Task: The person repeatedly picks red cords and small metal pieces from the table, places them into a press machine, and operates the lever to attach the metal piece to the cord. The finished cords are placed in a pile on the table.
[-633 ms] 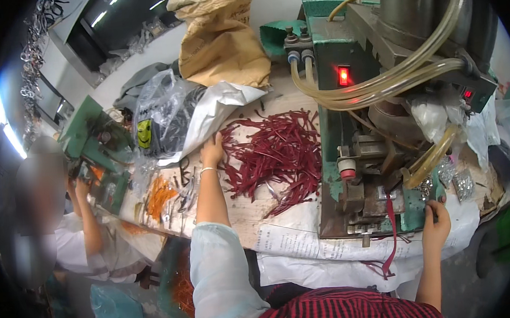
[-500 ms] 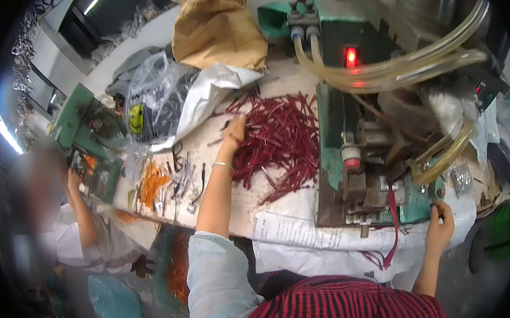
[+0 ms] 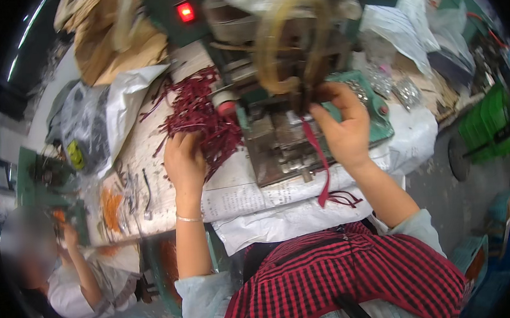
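A loose heap of dark red straps (image 3: pixel 195 101) lies on the bench left of a green machine. My left hand (image 3: pixel 185 164) is at the near edge of this heap, fingers curled down and closed; whatever they grip is hidden. My right hand (image 3: pixel 347 130) reaches to the machine's metal head (image 3: pixel 301 94), thumb and forefinger closing together there. What sits between those fingertips is too blurred to make out. Just below them, one red strap (image 3: pixel 316 149) hangs out of the metal fixture (image 3: pixel 280 136) over the front edge.
A green tray (image 3: pixel 376 115) with small metal parts sits right of the fixture. Bagged shiny parts (image 3: pixel 407 92) lie beyond it. Printed paper (image 3: pixel 230 190) covers the bench front. A co-worker (image 3: pixel 77 278) sits at the left; a green crate (image 3: pixel 489 122) stands at the right.
My view has swung right. My right hand has come up from the front right corner to the machine's head. My left hand has drawn back to the heap's near edge.
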The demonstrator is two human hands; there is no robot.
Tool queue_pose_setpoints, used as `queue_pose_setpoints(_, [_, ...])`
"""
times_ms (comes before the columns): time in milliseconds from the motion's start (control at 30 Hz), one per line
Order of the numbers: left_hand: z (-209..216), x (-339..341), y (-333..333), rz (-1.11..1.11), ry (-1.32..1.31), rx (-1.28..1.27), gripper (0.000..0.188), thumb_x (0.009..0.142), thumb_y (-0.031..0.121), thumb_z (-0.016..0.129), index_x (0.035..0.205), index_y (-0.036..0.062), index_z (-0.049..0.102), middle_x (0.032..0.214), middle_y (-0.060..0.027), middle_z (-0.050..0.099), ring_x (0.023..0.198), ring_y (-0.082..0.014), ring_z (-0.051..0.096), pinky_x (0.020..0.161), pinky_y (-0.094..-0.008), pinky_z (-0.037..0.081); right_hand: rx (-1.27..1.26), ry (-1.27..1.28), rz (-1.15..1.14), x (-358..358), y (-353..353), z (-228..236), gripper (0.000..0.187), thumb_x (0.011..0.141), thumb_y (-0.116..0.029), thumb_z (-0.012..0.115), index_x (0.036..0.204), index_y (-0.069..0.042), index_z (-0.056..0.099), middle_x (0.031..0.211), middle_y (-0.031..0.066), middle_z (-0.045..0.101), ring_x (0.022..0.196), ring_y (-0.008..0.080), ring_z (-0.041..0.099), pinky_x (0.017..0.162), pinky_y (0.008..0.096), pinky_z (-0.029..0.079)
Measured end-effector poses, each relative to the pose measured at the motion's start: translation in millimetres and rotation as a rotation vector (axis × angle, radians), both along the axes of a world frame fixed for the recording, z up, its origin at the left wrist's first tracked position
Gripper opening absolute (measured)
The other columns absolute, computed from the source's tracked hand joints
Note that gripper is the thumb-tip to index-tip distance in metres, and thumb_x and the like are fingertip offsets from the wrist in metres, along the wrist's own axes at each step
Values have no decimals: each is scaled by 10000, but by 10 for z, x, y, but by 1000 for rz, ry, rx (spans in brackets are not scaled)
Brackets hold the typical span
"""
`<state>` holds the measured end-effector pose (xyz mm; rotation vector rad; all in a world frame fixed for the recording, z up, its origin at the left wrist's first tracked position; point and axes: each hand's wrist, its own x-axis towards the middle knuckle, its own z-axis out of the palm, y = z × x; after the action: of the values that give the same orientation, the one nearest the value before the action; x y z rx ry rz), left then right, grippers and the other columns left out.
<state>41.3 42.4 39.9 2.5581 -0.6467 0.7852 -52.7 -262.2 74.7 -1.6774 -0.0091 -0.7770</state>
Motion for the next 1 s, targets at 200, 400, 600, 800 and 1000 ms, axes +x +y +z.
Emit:
queue_pose_setpoints(200, [-302,230,-192,14,-77,321,149,770,43,696,905,81,746,961,-143,616,903,-333,573,759,-453,453,241,32,84,-42,96,71,462,889,-1,727,1311,28,542,1027,98,723,994,140,674,932,278,490])
queue_pose_setpoints(400, [-129,233,-299,-48,-224,-51,55,946,94,677,935,44,698,929,-98,683,813,-275,624,737,-383,497,380,144,207,-260,203,400,545,885,13,692,1388,42,484,1199,147,692,1117,156,638,1014,302,470])
queue_pose_setpoints(600, [564,-666,-617,-344,806,-1368,216,1083,227,556,1198,46,581,833,-38,658,672,-82,565,578,-193,459,12,180,308,-405,-40,470,639,884,-18,660,1490,-7,459,1327,179,651,1262,279,637,1063,392,489])
queue_pose_setpoints(800, [801,-1132,-1316,-801,1721,-1267,328,1121,295,437,1131,10,599,761,-123,668,514,-103,524,426,-219,361,-435,445,-123,-332,-809,-516,343,889,-41,620,1225,-28,687,1172,184,734,1111,363,695,949,433,545])
queue_pose_setpoints(1000, [800,-1175,-1471,-552,1732,-1446,308,1125,290,427,1118,27,587,724,-129,670,408,-108,451,373,-228,301,-271,404,-165,-388,-1035,-512,383,909,-8,650,1291,-16,657,1159,129,744,1083,230,709,957,342,526])
